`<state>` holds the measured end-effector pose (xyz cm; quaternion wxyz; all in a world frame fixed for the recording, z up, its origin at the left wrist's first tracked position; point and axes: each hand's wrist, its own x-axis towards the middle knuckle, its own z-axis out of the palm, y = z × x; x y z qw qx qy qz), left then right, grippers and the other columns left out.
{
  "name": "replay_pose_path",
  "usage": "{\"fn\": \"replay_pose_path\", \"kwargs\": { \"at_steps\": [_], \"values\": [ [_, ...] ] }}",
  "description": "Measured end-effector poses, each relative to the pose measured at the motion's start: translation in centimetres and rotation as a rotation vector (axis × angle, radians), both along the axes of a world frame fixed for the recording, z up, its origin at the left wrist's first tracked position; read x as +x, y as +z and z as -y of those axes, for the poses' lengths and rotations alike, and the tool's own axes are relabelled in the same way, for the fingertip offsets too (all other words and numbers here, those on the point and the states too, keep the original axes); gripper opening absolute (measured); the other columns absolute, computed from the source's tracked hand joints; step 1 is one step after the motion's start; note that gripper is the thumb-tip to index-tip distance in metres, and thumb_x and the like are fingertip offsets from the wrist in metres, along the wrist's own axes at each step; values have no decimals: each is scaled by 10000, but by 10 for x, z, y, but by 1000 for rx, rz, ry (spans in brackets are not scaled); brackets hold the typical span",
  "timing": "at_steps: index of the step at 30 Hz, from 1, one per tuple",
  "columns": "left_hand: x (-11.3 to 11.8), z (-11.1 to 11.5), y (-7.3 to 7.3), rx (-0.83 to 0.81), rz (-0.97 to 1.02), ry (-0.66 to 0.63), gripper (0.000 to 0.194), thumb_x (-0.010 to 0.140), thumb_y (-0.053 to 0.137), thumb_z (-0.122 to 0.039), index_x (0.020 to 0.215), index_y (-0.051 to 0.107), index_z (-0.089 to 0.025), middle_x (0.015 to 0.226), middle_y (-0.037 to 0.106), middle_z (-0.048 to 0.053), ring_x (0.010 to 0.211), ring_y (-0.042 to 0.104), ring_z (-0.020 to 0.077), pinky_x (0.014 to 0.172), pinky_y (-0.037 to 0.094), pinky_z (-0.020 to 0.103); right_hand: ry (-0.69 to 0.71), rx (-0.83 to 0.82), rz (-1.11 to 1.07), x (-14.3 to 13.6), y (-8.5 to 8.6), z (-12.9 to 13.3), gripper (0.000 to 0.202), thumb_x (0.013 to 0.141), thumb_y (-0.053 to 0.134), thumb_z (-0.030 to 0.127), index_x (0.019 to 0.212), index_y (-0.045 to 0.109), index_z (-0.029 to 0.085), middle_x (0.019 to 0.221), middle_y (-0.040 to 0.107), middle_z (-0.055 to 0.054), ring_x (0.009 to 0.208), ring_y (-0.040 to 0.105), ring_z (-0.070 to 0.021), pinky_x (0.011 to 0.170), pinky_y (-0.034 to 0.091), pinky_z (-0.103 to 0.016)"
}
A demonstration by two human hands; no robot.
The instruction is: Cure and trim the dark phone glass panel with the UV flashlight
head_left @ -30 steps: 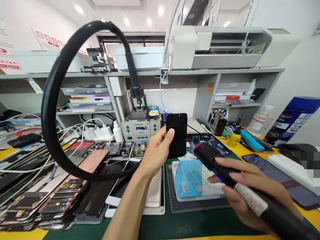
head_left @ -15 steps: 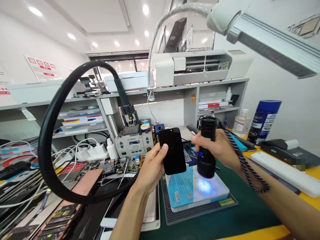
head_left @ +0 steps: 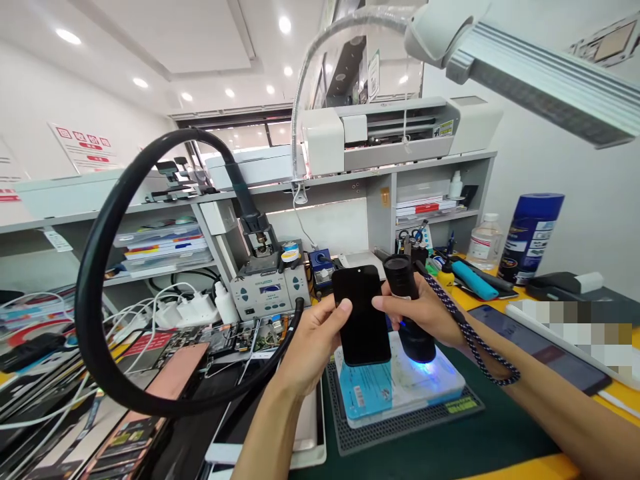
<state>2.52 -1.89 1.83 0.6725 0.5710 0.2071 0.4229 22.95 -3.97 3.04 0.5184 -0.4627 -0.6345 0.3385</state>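
Observation:
A black phone [head_left: 362, 323] stands upright in my left hand [head_left: 314, 343], its dark face toward me and my thumb on its left edge. My right hand [head_left: 425, 310] is wrapped round a black flashlight [head_left: 417, 337] that points down, a braided strap hanging from the wrist. The tip of my right thumb is at the phone's right edge. Blue-violet light from the flashlight falls on a blue and white box [head_left: 370, 393], which lies on a grey perforated mat [head_left: 400, 430].
A thick black hose [head_left: 87, 300] loops at the left above phone parts and cables. Behind stands a grey rework station [head_left: 270, 290]. Another phone [head_left: 545, 350], a blue can [head_left: 531, 237] and a clear bottle [head_left: 484, 243] are at the right. A lamp [head_left: 545, 83] hangs overhead.
The phone has moved right and slightly down with my left hand. My right hand has brought the flashlight closer to the phone and tilted it, shifting the light spot right on the box.

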Motion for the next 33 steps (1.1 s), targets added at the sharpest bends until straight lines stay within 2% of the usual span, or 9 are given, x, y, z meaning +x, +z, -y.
{"fn": "replay_pose_path", "kwargs": {
  "at_steps": [4, 8, 13, 19, 23, 27, 33],
  "values": [
    [-7, 0, 7, 86, -41, 26, 374, 907, 704, -362, 1252, 724, -218, 1245, 722, 103, 1189, 626, 284, 1008, 464, 376, -4, -19, 47, 3, 0, 5, 301, 757, 792, 421, 733, 613, 182, 514, 580, 29, 498, 604, -164, 570, 503, -307],
    [-7, 3, 9, -2, 74, 16, 414, 887, 730, -324, 1290, 704, -231, 1256, 724, 110, 1226, 617, 281, 1069, 418, 389, -24, -32, 76, -1, -4, 12, 296, 753, 787, 434, 765, 624, 187, 539, 596, 24, 515, 605, -163, 572, 506, -304],
    [-2, 7, 6, -52, 108, 15, 326, 878, 744, -315, 1195, 761, -241, 1193, 758, 92, 1168, 657, 262, 1062, 437, 379, 15, -31, 44, -9, -6, 18, 254, 765, 764, 401, 748, 617, 194, 556, 573, 37, 527, 576, -138, 564, 478, -276],
    [-5, 4, 3, 62, 39, 10, 343, 914, 707, -333, 1233, 745, -210, 1195, 756, 100, 1114, 673, 254, 1005, 486, 372, 53, -62, 58, -11, -5, 19, 267, 776, 763, 395, 734, 593, 194, 549, 557, 41, 526, 553, -130, 574, 473, -273],
    [-8, 2, 3, 90, 21, 4, 347, 911, 713, -331, 1235, 745, -211, 1127, 775, 86, 1054, 686, 232, 972, 498, 347, 50, -93, 84, -12, -5, 19, 274, 753, 788, 379, 739, 584, 197, 549, 566, 40, 535, 561, -135, 587, 470, -276],
    [-13, 0, 5, 72, -42, 0, 389, 892, 736, -344, 1267, 726, -243, 1023, 787, 59, 953, 695, 203, 869, 505, 302, 54, -111, 104, -13, -6, 20, 290, 761, 775, 411, 740, 578, 199, 541, 560, 37, 540, 565, -144, 583, 467, -284],
    [-15, 1, 9, 93, -34, -59, 262, 907, 710, -304, 1129, 790, -190, 1046, 773, 81, 938, 686, 203, 830, 493, 288, 50, -108, 118, -14, -7, 20, 292, 771, 779, 416, 755, 589, 195, 539, 586, 36, 527, 559, -134, 581, 465, -280]
  ]
}}
